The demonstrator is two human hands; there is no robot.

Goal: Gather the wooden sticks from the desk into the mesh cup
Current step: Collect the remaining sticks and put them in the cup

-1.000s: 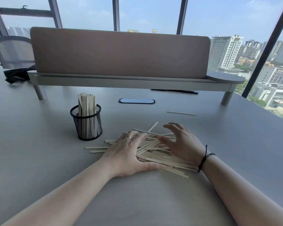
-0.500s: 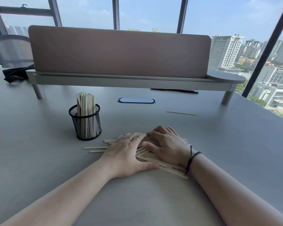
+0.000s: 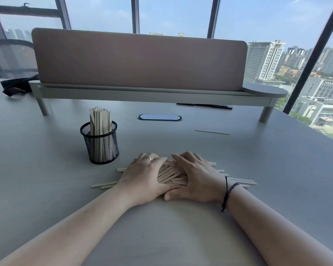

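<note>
A pile of flat wooden sticks lies on the grey desk in front of me. My left hand and my right hand press in on the pile from both sides, thumbs touching, fingers curled over the sticks. Stick ends poke out past both hands at left and right. A black mesh cup stands upright to the left of the hands, holding several sticks on end. One lone stick lies farther back on the right.
A raised shelf with a brown divider panel spans the back of the desk. A cable grommet sits beneath it, a black bag at the far left, and a dark pen-like object under the shelf.
My hands have closed in toward each other, squeezing the spread sticks into a tighter bundle. My right hand slid left until its thumb met the left hand.
</note>
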